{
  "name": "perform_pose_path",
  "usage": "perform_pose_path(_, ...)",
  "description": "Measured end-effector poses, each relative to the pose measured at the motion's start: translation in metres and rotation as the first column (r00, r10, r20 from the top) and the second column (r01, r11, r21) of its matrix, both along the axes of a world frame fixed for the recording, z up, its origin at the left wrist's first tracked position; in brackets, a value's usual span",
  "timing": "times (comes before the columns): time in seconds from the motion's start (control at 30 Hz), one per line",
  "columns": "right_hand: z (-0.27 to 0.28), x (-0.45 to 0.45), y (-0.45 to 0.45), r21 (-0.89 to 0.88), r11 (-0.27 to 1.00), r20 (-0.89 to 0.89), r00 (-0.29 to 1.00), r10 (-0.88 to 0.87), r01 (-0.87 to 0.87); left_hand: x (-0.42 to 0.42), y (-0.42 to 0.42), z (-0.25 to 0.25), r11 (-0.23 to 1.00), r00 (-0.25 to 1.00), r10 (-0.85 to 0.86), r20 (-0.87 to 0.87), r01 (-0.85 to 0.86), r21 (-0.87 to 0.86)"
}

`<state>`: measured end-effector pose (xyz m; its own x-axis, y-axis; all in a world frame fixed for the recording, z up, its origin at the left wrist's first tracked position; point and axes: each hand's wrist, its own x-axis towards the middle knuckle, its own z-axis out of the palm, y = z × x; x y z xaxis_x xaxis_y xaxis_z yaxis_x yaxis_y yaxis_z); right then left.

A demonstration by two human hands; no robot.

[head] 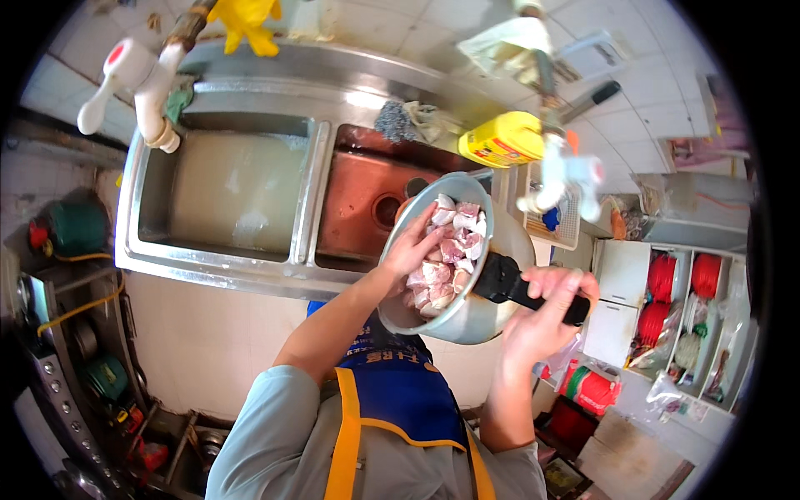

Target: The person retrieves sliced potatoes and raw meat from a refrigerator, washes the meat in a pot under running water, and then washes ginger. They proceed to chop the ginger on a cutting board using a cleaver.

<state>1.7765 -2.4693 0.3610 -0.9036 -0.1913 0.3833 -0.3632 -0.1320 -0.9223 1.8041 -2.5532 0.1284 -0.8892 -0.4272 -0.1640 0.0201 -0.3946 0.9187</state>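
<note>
My right hand (553,306) is closed around the black handle of a large metal pan (509,244), which tilts towards my left. Chunks of raw meat (440,262) lie in the pan's grey rim or a basin at its mouth; which of the two, I cannot tell. My left hand (409,247) rests at the inner left side with its fingers spread on the meat, its palm partly over the edge. Beneath and behind the pan is the reddish right basin of a steel double sink (353,200), with its drain visible.
Cloudy water (237,187) fills the left basin. White taps (150,94) (556,175) hang over both sides. A yellow container (503,139) and a scouring pad (395,120) stand on the back ledge. White shelves (625,269) with red bundles are at the right.
</note>
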Motion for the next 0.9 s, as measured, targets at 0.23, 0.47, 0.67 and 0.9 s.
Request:
perform_pose_path(0.23, -0.002, -0.082, 0.167, -0.516, 0.846, 0.396, 0.913, 0.097, 0.134, -0.01, 0.045, 0.072, 0.711, 0.95, 0.014, 0.313, 0.211, -0.671)
perform_pose_path(0.47, -0.105, -0.122, 0.322, -0.775, 0.606, 0.405, 0.876, 0.26, 0.179, 0.006, 0.071, 0.109, 0.381, 0.937, 0.329, 0.121, -0.014, -0.924)
perform_pose_path(0.67, -0.146, -0.114, 0.35, -0.796, 0.533, 0.479, 0.838, 0.263, 0.288, 0.023, 0.092, 0.093, 0.889, 0.848, 0.085, 0.523, 0.172, -0.424)
perform_pose_path(0.9, -0.194, -0.085, 0.404, -0.24, 0.801, 0.922, 0.387, 0.011, 0.549, 0.04, 0.147, 0.155, 0.794, 0.839, 0.184, 0.512, 0.18, -0.581)
